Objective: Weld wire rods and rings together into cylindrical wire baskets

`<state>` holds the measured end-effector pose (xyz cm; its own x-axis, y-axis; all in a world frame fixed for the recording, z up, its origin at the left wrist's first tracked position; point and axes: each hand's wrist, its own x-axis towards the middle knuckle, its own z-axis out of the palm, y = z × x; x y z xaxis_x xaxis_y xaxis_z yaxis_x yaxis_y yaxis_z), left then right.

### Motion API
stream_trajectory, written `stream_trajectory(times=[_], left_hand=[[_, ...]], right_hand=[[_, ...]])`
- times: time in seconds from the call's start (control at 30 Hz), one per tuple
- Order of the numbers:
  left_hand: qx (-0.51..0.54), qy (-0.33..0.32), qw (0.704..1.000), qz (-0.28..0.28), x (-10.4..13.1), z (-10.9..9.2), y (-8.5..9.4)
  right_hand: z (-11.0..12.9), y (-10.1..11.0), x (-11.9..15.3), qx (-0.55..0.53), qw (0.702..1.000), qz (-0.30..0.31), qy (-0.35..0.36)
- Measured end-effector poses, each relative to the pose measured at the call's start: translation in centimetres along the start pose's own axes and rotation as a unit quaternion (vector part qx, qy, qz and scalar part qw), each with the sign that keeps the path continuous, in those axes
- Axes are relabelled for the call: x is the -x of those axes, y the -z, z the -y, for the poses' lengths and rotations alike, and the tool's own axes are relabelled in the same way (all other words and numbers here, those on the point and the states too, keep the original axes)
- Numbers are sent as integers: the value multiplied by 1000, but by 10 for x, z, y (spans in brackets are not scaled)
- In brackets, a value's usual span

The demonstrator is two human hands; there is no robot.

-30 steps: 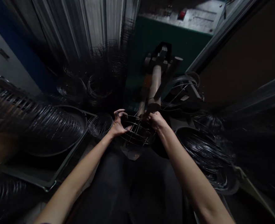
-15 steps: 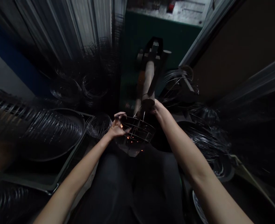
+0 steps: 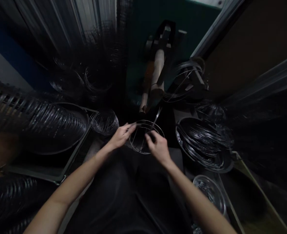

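Observation:
A round wire frame (image 3: 141, 152), made of thin rings with cross wires, sits above my lap, just below the machine's arms. My left hand (image 3: 121, 135) grips its left rim, the thumb and fingers closed on the wire. Over the right part of the frame is my right hand (image 3: 160, 148), its fingers pinched together. A thin shiny metal strip (image 3: 157, 116) rises from those fingers toward the machine; its lower end is hidden by them. Above the frame stand the pale upper arm (image 3: 158, 63) and the shorter lower arm (image 3: 143, 102) of a green machine (image 3: 138, 42).
Stacked wire rings (image 3: 60, 120) fill the left side beside a coil of rings (image 3: 105, 122). At right are a basin (image 3: 178, 135) heaped with bent wires and a clear tub (image 3: 223, 203) of small metal pieces. More wire loops (image 3: 182, 94) hang by the machine.
The sparks are gone. The wire frame has come down from between the machine's arms toward my lap. My right hand has moved from beside the machine onto the frame, with a metal strip showing.

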<state>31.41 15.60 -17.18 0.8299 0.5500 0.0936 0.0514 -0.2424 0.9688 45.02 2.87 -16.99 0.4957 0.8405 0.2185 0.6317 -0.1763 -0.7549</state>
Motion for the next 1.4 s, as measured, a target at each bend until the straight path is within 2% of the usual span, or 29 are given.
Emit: stream_trajectory(times=[0.07, 0.1, 0.17, 0.23, 0.3, 0.33, 0.4, 0.5, 0.63, 0.7, 0.77, 0.87, 0.93, 1.0, 1.07, 1.13, 1.2, 1.3, 1.4], left_hand=[[114, 36, 993, 3, -9, -19, -23], [159, 48, 986, -1, -12, -26, -31], [191, 60, 980, -14, -10, -38, -39], [140, 55, 989, 3, -2, -48, -34], [57, 32, 997, 51, 10, -61, -23], [22, 19, 997, 73, 17, -69, -16], [-17, -5, 995, 95, 28, -85, -4], [-27, -14, 996, 79, 39, -107, 9], [13, 16, 999, 30, 43, -120, 13], [53, 47, 997, 28, 40, -113, 9], [99, 98, 989, 57, 37, -96, 0], [137, 185, 963, 142, 35, -62, -19], [105, 203, 957, 181, 36, -42, -33], [10, 157, 973, 167, 36, -26, -46], [-139, 62, 981, 119, 36, -15, -57], [-283, -39, 955, 84, 36, -6, -63], [-375, -105, 918, 76, 35, 5, -64], [-420, -140, 893, 81, 34, 20, -62], [-401, -125, 903, 89, 31, 28, -61]], right_hand=[[5, -14, 26, 69, 995, 7, 68], [6, -14, 34, 90, 991, 24, 95], [5, 3, 40, 103, 984, 43, 142], [2, 38, 35, 111, 981, 0, 162], [-1, 78, 22, 137, 975, -61, 166], [-2, 95, 14, 148, 971, -63, 175], [1, 122, 1, 152, 968, -18, 201], [17, 142, -5, 131, 970, 56, 198], [38, 146, 19, 127, 978, 67, 153], [37, 141, 38, 134, 982, 46, 127], [25, 130, 59, 156, 982, 30, 103], [-5, 108, 91, 193, 976, 65, 74], [-26, 94, 110, 203, 974, 93, 50], [-42, 84, 125, 211, 973, 94, 23], [-51, 78, 134, 223, 971, 85, 1], [-55, 75, 139, 234, 969, 80, -19], [-57, 70, 140, 242, 966, 75, -40], [-62, 62, 137, 250, 963, 78, -64], [-66, 60, 130, 265, 956, 102, -68]])
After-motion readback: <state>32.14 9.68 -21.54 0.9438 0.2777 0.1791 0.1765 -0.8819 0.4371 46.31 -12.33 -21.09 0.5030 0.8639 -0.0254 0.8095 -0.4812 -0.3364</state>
